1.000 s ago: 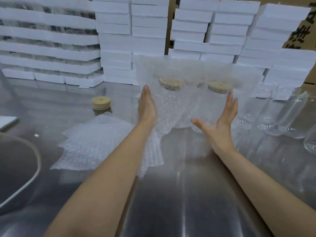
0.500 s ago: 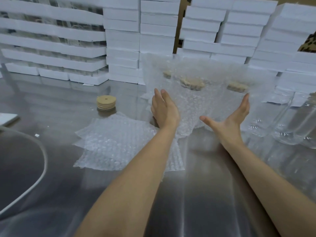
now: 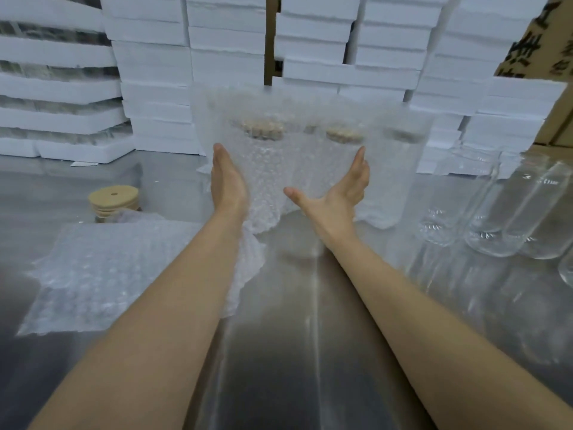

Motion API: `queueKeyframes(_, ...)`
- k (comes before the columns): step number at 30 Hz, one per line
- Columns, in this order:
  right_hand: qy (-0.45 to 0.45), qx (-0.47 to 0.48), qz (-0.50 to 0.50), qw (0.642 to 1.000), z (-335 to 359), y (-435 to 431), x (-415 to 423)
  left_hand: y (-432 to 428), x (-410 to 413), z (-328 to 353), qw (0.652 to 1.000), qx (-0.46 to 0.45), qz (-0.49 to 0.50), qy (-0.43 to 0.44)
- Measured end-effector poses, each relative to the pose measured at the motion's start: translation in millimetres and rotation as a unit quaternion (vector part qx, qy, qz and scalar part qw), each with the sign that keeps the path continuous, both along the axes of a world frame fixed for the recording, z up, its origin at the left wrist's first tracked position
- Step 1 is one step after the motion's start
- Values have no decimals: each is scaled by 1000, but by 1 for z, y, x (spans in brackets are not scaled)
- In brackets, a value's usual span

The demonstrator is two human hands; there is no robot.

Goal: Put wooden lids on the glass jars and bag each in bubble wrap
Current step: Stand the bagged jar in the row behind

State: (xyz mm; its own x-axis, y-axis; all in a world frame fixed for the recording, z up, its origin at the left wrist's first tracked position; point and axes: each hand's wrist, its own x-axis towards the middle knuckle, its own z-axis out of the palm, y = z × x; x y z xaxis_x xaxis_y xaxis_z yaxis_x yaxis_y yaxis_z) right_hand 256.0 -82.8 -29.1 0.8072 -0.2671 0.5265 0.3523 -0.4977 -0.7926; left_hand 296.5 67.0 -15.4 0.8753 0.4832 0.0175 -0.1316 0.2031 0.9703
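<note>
Both open: left hand [image 3: 228, 181] and right hand [image 3: 338, 193] flank the bagged jars [image 3: 269, 162] just ahead, so press inward evenly with flat palms, low on the bags, so none tips.

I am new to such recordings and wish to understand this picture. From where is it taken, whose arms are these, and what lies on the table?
No machine here: a person works with bare hands. The camera sits on their head and looks down, so you see their own arms. The left hand and right hand are open, close to the bagged jars, which stand with wooden lids on; neither holds anything. On the metal table lie bubble wrap bags at the left, a stack of wooden lids behind them, and clear glass jars at the right. White foam boxes are piled behind.
</note>
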Motion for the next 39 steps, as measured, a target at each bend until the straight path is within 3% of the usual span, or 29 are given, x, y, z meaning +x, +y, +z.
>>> queueKeyframes(8, 21, -30, 42, 998, -3, 33, 39, 22, 24, 3, 993, 5, 119, -9)
queueKeyframes(12, 37, -41, 42, 998, -2, 33, 38, 26, 18, 3, 981, 56, 184, -11)
queueKeyframes(23, 111, -4, 54, 992, -5, 30, -11, 16, -25, 0, 960, 128, 244, -56)
queueKeyframes(26, 107, 33, 42, 993, -8, 25, -30, 8, -53, 5, 928, 250, 265, -83)
queueKeyframes(30, 117, 82, 45, 989, -11, 20, -60, -9, -96, 2, 872, 438, 189, -109)
queueKeyframes(34, 130, 110, 123, 978, -12, 15, -95, -34, -141, -1, 759, 628, 92, -142)
queueKeyframes(36, 108, 89, 127, 982, -12, 7, -112, -50, -161, 0, 718, 675, 36, -169)
queueKeyframes(37, 104, 85, 129, 983, -12, 1, -119, -56, -171, -1, 715, 677, 8, -171)
queueKeyframes(39, 104, 71, 127, 984, -14, -12, -131, -66, -187, -7, 743, 646, -46, -165)
